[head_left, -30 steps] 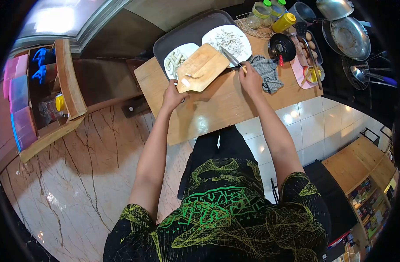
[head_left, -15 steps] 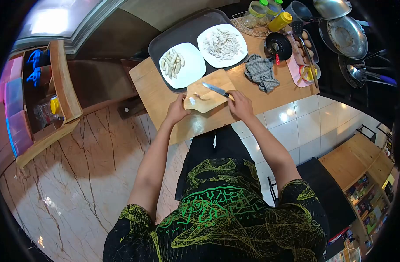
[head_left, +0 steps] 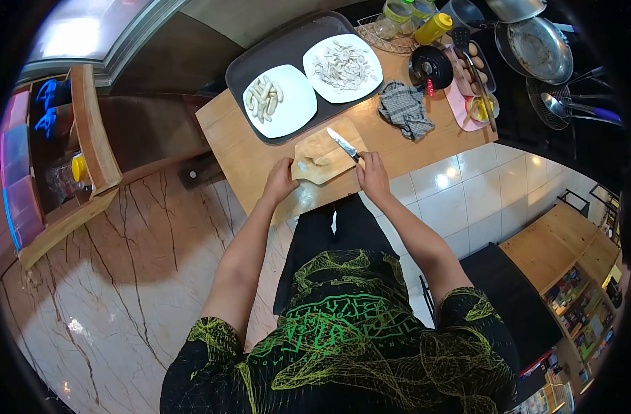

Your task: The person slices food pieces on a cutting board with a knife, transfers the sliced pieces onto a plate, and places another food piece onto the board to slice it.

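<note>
My left hand [head_left: 281,181] is closed on the left side of a wooden cutting board [head_left: 339,150]. My right hand [head_left: 374,177] grips a knife [head_left: 341,142] by its dark handle, at the board's right side. The blade lies over the board, tip pointing away from me and a little left. A small whitish bit and a brownish mark show on the board, too small to identify. Behind it, on a dark tray [head_left: 274,56], are two white plates. The left plate [head_left: 292,107] bears several pale, finger-long pieces; the right plate [head_left: 367,54] bears a heap of thin pale slices.
A checkered cloth [head_left: 406,110] lies right of the board. Farther right are a black pan [head_left: 429,67], a tray of eggs [head_left: 478,76], a spatula [head_left: 475,62] and a yellow bottle [head_left: 433,29]. Metal pans [head_left: 535,55] and ladles sit beyond. An open shelf [head_left: 98,138] stands left.
The board has slid slightly toward me, away from the tray. My right hand has come nearer, and the knife has turned to point more directly away from me. The whole view has shifted a little.
</note>
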`<state>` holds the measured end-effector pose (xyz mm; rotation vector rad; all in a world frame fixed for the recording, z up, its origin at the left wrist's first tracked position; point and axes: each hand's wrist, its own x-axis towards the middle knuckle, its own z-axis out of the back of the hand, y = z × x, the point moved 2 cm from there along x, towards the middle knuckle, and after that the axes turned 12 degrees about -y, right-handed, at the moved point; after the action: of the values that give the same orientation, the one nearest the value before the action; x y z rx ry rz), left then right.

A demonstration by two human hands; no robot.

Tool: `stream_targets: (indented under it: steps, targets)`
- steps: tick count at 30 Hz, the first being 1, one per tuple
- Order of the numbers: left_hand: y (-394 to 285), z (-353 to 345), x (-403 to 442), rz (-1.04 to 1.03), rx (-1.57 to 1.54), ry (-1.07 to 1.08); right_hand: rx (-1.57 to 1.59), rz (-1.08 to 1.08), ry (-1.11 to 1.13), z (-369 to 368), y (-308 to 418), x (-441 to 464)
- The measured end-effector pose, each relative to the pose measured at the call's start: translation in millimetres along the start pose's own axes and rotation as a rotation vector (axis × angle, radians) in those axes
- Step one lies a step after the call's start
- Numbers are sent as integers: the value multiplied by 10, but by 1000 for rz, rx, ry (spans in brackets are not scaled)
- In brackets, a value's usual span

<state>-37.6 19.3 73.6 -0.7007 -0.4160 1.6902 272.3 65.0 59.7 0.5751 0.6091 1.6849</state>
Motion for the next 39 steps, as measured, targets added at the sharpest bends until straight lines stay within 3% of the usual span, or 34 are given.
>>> stream_targets:
  steps: [3,7,9,16,22,24,28,31,39]
  targets:
    - [-1,-33,-42,57,186,-8,-38,-42,-73,-99,94,-69]
    - [-124,-48,-73,86,154,-111,-3,-121,-62,-240,238,-82]
    - [-199,-76,-14,-5,140,-164,25,-125,-66,-283,272,-36]
    - [-558,-190,228,-38,87,-192,-15,-119,-28,-252,349,163]
    - [-756,-229,540,-96,201,-209,-218,-51,-39,-159,292,786]
    - [-793,-227,686,-98,224,-204,-384,4,-158,-175,195,1112]
    - [-872,-142,995,-84,273,-228,-464,-64,-87,-117,18,1677]
    - [-909,-110,1251,-57,331,-183,-700,-62,-7,-77,-82,1970]
    - [-948,-226,1848,-52,508,-137,-817,-106,76,-169,-296,2095]
